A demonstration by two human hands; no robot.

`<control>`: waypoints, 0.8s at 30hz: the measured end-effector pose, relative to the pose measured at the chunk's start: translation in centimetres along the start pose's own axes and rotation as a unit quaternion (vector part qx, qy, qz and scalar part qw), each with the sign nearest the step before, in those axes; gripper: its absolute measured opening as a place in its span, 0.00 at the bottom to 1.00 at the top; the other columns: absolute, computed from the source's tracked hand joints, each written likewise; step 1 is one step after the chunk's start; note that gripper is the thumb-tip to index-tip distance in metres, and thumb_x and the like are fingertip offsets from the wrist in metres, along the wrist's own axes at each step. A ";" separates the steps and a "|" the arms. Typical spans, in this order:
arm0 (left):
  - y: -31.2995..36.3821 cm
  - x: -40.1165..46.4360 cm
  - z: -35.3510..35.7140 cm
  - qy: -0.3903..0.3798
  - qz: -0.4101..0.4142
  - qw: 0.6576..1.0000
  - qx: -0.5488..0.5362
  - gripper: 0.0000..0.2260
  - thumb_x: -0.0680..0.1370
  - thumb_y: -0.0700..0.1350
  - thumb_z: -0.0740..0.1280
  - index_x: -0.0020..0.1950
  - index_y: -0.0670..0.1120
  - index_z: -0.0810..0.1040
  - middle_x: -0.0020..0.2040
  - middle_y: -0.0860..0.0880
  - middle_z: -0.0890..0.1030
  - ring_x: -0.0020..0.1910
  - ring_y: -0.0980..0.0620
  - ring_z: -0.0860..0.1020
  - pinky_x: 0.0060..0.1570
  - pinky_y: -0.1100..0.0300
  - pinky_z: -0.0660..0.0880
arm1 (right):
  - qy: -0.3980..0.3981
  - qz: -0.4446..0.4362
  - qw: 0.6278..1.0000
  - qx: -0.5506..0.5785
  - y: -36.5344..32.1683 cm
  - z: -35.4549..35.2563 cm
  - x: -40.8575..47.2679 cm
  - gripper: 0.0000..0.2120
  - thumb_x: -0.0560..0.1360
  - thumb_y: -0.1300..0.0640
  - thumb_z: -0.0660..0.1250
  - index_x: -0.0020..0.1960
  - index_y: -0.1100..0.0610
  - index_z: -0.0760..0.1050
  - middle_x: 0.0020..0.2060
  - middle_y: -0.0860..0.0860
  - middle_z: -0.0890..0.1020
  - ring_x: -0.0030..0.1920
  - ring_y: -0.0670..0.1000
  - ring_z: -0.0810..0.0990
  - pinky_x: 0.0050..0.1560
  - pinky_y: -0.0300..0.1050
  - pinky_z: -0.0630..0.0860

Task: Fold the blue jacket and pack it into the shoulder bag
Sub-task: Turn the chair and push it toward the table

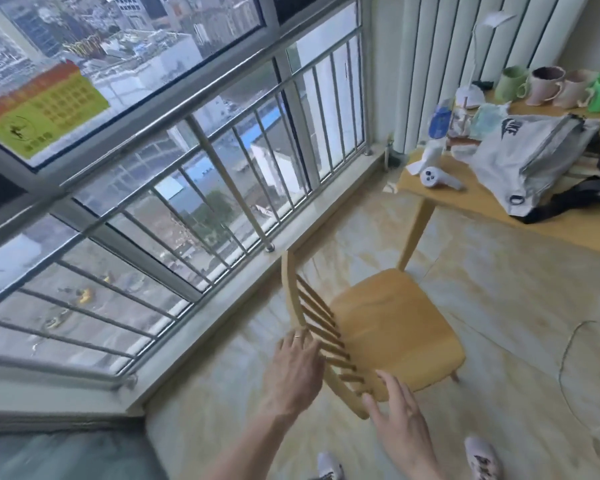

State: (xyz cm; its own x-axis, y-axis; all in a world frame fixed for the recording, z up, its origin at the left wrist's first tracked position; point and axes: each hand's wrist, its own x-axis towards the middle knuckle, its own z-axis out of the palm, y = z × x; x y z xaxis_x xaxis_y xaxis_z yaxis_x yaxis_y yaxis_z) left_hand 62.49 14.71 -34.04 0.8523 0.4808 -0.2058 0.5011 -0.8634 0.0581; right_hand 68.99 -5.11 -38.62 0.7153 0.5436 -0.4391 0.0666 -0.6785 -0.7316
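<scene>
The grey shoulder bag [530,157] with a black strap lies flat on the wooden table [492,216] at the right. No blue jacket shows in this view. My left hand [297,368] reaches toward the top rail of a wooden chair's [392,330] back, fingers spread, touching or just short of it. My right hand [399,414] hovers open beside the lower end of the chair back, holding nothing.
Several mugs [548,85], a white controller [437,178] and small bottles crowd the table's far side. A barred window [187,168] runs along the left. A cable [568,355] lies on the tiled floor at right. My feet show at the bottom edge.
</scene>
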 end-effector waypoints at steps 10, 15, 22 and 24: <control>-5.1 4.0 -0.6 -0.068 0.145 0.987 0.027 0.18 0.81 0.54 0.54 0.64 0.53 0.77 0.72 0.47 0.72 0.72 0.45 0.67 0.70 0.50 0.64 | 0.006 0.092 0.995 -0.031 -6.5 5.9 0.6 0.33 0.74 0.27 0.43 0.74 0.40 0.62 0.70 0.43 0.71 0.65 0.47 0.76 0.59 0.43 0.72; -6.7 8.0 -0.4 -0.084 0.186 0.976 0.071 0.17 0.81 0.55 0.54 0.57 0.52 0.80 0.58 0.49 0.77 0.63 0.46 0.72 0.66 0.51 0.66 | 0.016 0.113 0.993 -0.022 -7.9 7.9 4.5 0.31 0.77 0.31 0.43 0.75 0.42 0.63 0.73 0.45 0.72 0.70 0.51 0.72 0.66 0.49 0.70; -8.9 12.1 -0.8 -0.106 0.224 0.965 0.090 0.18 0.81 0.55 0.53 0.50 0.51 0.81 0.50 0.49 0.79 0.56 0.46 0.74 0.62 0.51 0.66 | 0.054 0.134 0.989 -0.028 -10.0 9.9 8.7 0.17 0.82 0.42 0.52 0.66 0.45 0.70 0.64 0.49 0.80 0.63 0.55 0.77 0.54 0.49 0.69; -9.5 12.9 -0.8 -0.105 0.252 0.956 0.103 0.19 0.81 0.56 0.53 0.52 0.51 0.82 0.51 0.49 0.80 0.56 0.47 0.75 0.62 0.51 0.66 | 0.066 0.158 0.985 -0.025 -10.4 10.4 9.4 0.18 0.82 0.41 0.52 0.65 0.46 0.72 0.65 0.50 0.79 0.64 0.56 0.77 0.57 0.50 0.70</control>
State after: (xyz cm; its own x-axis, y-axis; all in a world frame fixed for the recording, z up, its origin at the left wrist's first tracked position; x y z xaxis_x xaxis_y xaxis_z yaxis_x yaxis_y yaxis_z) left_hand 68.87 29.26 -36.46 0.9177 -0.0278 -0.3962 -0.0249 -0.9996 0.0124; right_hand 67.78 12.18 -40.59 0.7896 0.2352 -0.5668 -0.1412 -0.8292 -0.5408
